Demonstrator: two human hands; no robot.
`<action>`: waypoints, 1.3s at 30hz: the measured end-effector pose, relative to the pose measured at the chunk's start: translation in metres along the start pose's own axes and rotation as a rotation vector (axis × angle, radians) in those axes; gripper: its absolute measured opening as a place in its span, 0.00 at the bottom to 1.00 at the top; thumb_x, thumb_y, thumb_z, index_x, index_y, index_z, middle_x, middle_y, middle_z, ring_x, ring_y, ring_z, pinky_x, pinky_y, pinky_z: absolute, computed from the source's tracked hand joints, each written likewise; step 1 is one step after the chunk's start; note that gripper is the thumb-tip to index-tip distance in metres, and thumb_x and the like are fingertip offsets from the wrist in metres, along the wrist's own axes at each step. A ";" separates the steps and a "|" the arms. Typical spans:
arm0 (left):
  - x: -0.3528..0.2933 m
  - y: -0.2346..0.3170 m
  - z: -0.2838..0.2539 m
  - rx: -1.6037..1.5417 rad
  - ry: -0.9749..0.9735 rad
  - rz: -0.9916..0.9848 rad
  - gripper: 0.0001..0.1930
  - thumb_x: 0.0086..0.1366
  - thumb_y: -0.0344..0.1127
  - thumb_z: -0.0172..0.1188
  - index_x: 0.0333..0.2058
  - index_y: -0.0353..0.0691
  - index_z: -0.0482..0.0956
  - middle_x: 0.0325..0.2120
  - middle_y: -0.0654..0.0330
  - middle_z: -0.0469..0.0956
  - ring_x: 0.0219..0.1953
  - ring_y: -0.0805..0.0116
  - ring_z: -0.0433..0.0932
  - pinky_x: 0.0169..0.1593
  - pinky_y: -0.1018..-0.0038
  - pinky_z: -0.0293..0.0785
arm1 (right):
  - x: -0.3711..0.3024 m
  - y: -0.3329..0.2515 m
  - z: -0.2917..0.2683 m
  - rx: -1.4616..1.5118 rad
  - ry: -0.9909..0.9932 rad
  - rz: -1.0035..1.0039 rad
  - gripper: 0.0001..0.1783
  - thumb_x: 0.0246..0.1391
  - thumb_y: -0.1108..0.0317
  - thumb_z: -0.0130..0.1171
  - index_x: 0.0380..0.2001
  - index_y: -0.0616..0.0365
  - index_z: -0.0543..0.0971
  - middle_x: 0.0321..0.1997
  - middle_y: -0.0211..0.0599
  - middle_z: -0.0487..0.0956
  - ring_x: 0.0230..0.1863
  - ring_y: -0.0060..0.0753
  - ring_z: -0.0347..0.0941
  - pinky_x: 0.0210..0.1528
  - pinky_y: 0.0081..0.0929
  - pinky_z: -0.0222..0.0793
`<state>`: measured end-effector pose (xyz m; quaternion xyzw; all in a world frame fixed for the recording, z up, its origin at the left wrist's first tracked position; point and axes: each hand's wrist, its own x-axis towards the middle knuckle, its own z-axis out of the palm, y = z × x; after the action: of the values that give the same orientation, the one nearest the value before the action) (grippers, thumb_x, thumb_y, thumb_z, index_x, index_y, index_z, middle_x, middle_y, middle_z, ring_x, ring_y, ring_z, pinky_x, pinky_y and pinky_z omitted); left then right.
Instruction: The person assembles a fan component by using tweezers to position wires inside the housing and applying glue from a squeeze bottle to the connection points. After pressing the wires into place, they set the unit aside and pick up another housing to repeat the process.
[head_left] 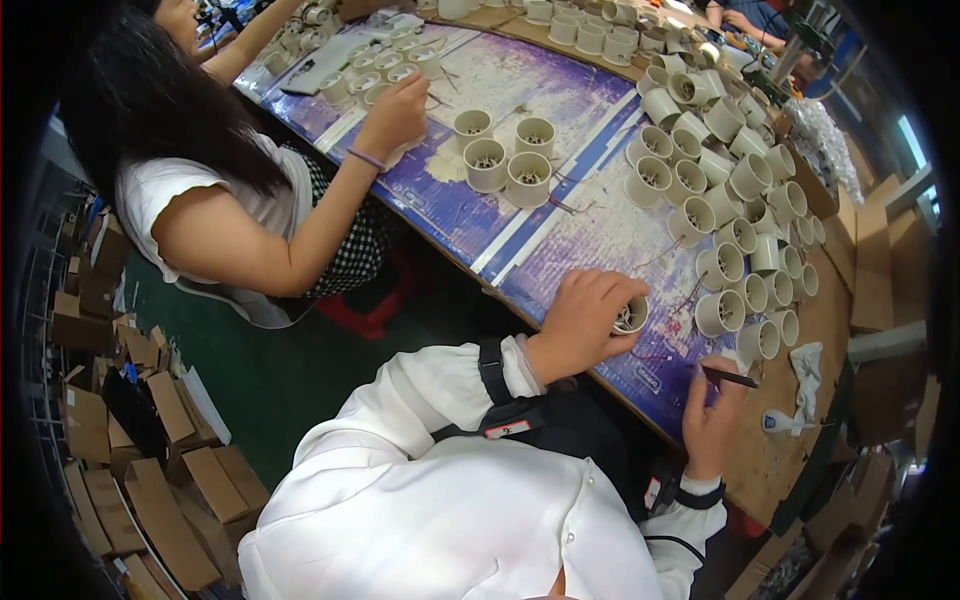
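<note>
My left hand (582,325) is wrapped round a white cylindrical cup (638,318) near the table's front edge. Small wires and parts show inside that cup, and thin leads trail out of it to the right. To the right of it, my right hand (712,425) pinches a dark, slim, pen-like tool (732,377), whose exact kind I cannot make out. The tool lies nearly level, pointing off to the right, apart from the cup.
Many similar white cups (738,235) crowd the table's right side, some tipped over. Several cups (528,180) stand upright mid-table. A small white bottle (777,421) and a crumpled white cloth (805,375) lie at the right. At the left, a co-worker's hand (397,115) reaches over the table.
</note>
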<state>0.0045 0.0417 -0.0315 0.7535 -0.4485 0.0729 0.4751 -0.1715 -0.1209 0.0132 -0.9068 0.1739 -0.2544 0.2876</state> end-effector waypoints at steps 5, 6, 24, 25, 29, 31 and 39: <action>0.006 0.001 -0.002 -0.002 -0.007 0.000 0.27 0.48 0.36 0.75 0.48 0.47 0.77 0.40 0.60 0.80 0.44 0.55 0.76 0.49 0.61 0.67 | 0.000 0.003 0.009 0.109 -0.084 0.058 0.06 0.60 0.78 0.59 0.41 0.64 0.79 0.39 0.44 0.82 0.37 0.44 0.80 0.42 0.33 0.75; 0.006 -0.001 -0.002 0.008 -0.012 0.006 0.27 0.47 0.36 0.75 0.49 0.46 0.77 0.40 0.60 0.80 0.44 0.54 0.76 0.49 0.61 0.67 | 0.000 0.006 0.012 0.111 -0.068 0.057 0.06 0.62 0.77 0.58 0.43 0.63 0.78 0.41 0.39 0.82 0.40 0.34 0.79 0.44 0.28 0.75; 0.002 -0.005 -0.004 0.049 -0.047 0.041 0.36 0.44 0.35 0.76 0.55 0.43 0.73 0.43 0.59 0.79 0.46 0.56 0.76 0.53 0.61 0.65 | 0.049 -0.031 0.047 0.414 -0.150 0.020 0.08 0.63 0.75 0.62 0.44 0.63 0.77 0.42 0.34 0.81 0.41 0.22 0.78 0.43 0.19 0.72; 0.002 -0.005 -0.004 0.046 -0.050 0.040 0.36 0.44 0.35 0.76 0.55 0.43 0.73 0.43 0.59 0.78 0.46 0.57 0.76 0.53 0.61 0.65 | 0.051 -0.033 0.047 0.392 -0.173 0.040 0.09 0.62 0.75 0.62 0.44 0.63 0.77 0.42 0.34 0.81 0.40 0.22 0.78 0.43 0.19 0.72; 0.004 -0.003 -0.005 0.014 -0.064 0.035 0.36 0.44 0.34 0.76 0.55 0.43 0.73 0.43 0.60 0.78 0.47 0.57 0.76 0.54 0.61 0.64 | 0.054 -0.020 0.057 0.354 -0.127 -0.044 0.11 0.62 0.74 0.63 0.46 0.61 0.76 0.41 0.32 0.81 0.38 0.20 0.76 0.41 0.18 0.70; 0.005 -0.004 -0.006 0.017 -0.063 0.032 0.36 0.44 0.34 0.76 0.55 0.43 0.73 0.43 0.60 0.78 0.47 0.57 0.76 0.54 0.61 0.64 | 0.055 -0.018 0.059 0.348 -0.094 -0.097 0.12 0.62 0.74 0.63 0.46 0.61 0.75 0.41 0.31 0.81 0.37 0.19 0.76 0.40 0.18 0.70; 0.004 -0.005 -0.005 0.020 -0.043 0.052 0.35 0.44 0.34 0.76 0.54 0.43 0.73 0.43 0.61 0.78 0.47 0.58 0.76 0.54 0.61 0.64 | 0.059 -0.024 0.061 0.436 -0.146 0.043 0.12 0.62 0.75 0.62 0.47 0.61 0.73 0.42 0.33 0.80 0.40 0.20 0.77 0.42 0.19 0.72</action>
<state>0.0121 0.0433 -0.0300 0.7476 -0.4774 0.0734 0.4559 -0.0856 -0.1032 0.0055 -0.8352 0.1128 -0.2135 0.4940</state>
